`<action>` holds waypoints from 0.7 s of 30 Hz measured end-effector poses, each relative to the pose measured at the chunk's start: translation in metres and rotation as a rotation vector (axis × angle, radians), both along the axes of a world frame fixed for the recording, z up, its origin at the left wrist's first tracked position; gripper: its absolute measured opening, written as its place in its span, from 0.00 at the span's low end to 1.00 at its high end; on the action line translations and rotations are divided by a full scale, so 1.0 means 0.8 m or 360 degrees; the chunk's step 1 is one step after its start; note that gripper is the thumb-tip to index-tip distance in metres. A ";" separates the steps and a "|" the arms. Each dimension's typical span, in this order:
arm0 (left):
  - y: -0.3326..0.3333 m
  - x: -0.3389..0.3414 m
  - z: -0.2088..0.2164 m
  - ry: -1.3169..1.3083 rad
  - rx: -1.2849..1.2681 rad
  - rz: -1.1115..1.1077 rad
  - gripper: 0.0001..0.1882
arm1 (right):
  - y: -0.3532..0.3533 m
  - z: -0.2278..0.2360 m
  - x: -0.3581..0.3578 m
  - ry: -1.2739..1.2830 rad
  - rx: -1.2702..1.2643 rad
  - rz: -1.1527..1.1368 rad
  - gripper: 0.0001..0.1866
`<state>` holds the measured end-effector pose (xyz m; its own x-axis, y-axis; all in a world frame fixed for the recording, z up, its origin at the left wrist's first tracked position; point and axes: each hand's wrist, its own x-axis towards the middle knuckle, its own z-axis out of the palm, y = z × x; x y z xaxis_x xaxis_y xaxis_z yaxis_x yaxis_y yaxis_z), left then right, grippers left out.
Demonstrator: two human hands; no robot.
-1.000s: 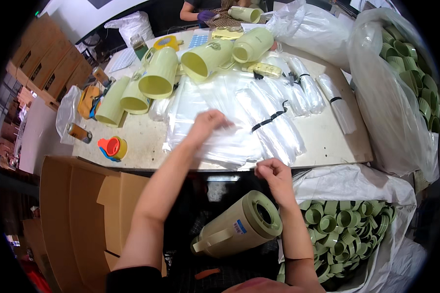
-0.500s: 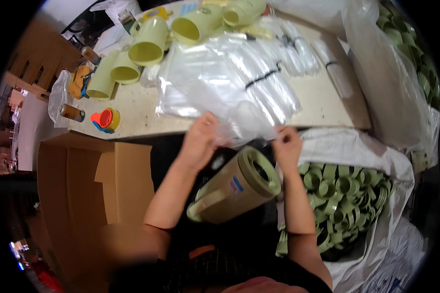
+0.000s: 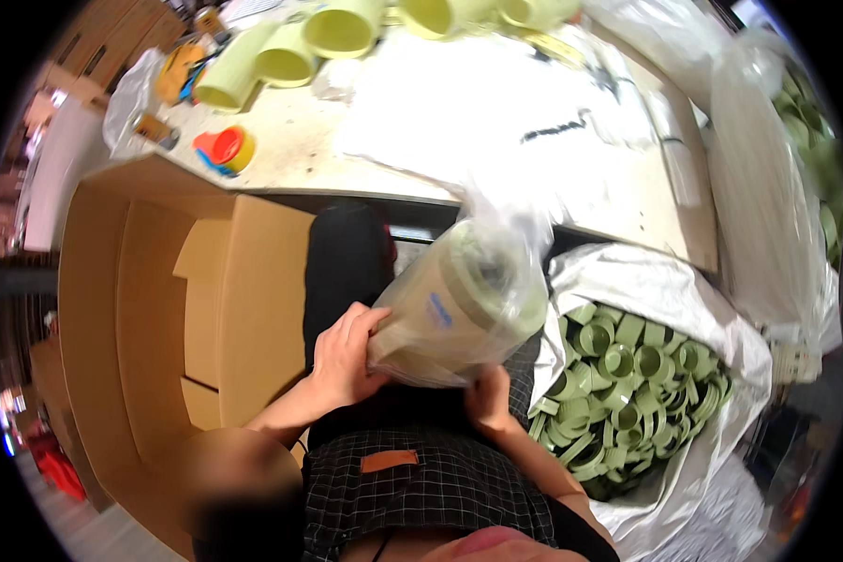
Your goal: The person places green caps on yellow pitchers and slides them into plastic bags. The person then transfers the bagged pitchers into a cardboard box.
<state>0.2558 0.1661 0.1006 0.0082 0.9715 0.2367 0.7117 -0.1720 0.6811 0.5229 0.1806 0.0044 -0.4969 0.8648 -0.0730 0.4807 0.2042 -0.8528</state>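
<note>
A pale green pitcher (image 3: 412,323) with a small blue label lies tilted over my lap, its wide end up and to the right. A clear plastic bag (image 3: 510,211) now covers it, its far end bunched loosely beyond the pitcher. My left hand (image 3: 347,356) grips the pitcher's lower left end, the thumb hidden behind it. Under the right part of the pitcher, my right hand (image 3: 489,398) is closed on the bag's edge. Glare and blur obscure detail at the wide end.
An open cardboard box (image 3: 140,328) stands at my left. At my right a white sack (image 3: 665,272) holds many green ring-like parts (image 3: 618,361). Across the table (image 3: 300,155) lie flat clear bags (image 3: 440,103), several pale green containers (image 3: 342,33) and a red-and-yellow tape dispenser (image 3: 229,150).
The bag, held apart above the pitcher earlier, has come down over it. Both hands moved down toward me, the left onto the pitcher. The view has shifted lower.
</note>
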 end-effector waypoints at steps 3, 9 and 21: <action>-0.060 -0.018 -0.075 0.0109 0.0176 0.0391 0.27 | -0.007 0.036 -0.061 0.0115 -0.0621 0.0107 0.26; -0.110 -0.093 0.020 -0.0164 0.0296 0.1401 0.27 | 0.002 0.085 -0.160 0.0298 -0.0926 0.1276 0.47; -0.487 -0.413 -0.154 0.1326 -0.2046 0.0706 0.18 | 0.010 0.053 -0.148 0.0421 -0.0820 0.0839 0.36</action>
